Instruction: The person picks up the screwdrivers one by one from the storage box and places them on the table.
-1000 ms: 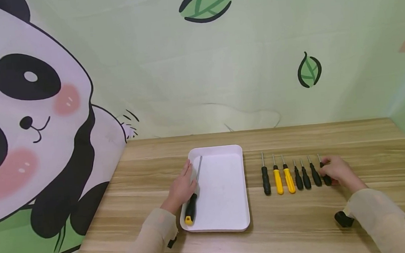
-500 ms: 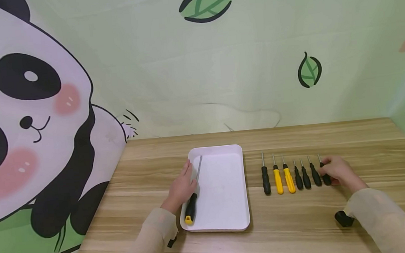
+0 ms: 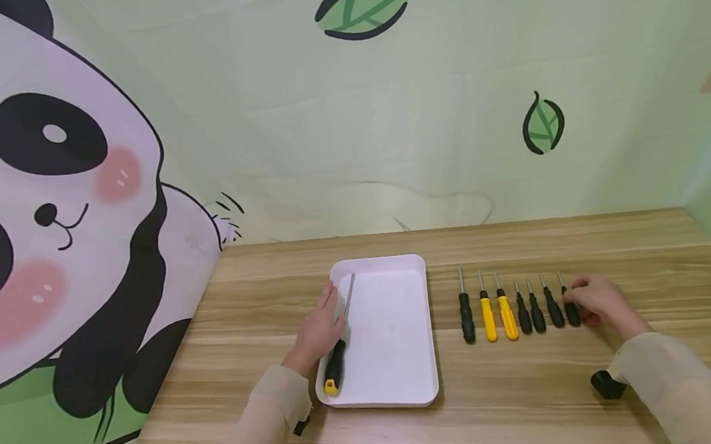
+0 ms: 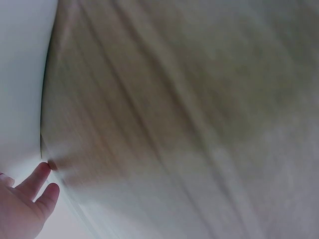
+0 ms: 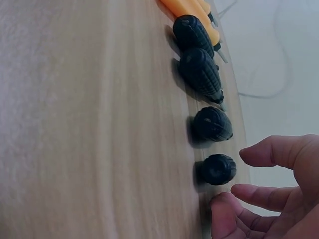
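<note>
My left hand (image 3: pixel 319 334) rests along the left rim of a white tray (image 3: pixel 392 346), its fingers straight. The left wrist view has its fingertips (image 4: pixel 41 172) against the tray wall (image 4: pixel 20 89). Inside that tray, along the left side, lies a black screwdriver with a yellow end (image 3: pixel 336 366). On the right, my right hand (image 3: pixel 600 299) is beside the rightmost small black screwdriver (image 3: pixel 572 313), which lies on the table. In the right wrist view, a gap shows between thumb and fingers, apart from that screwdriver's handle (image 5: pixel 218 169).
Left of that screwdriver, several more lie in a row: small black ones (image 3: pixel 553 310), two yellow-handled ones (image 3: pixel 507 316) and a longer black one (image 3: pixel 467 318). Behind the wooden table (image 3: pixel 522 391) hangs a printed panda backdrop (image 3: pixel 446 101).
My right hand has loosened from the rightmost screwdriver and shifted slightly right. That screwdriver lies a little straighter. My left hand and the tray have stayed put.
</note>
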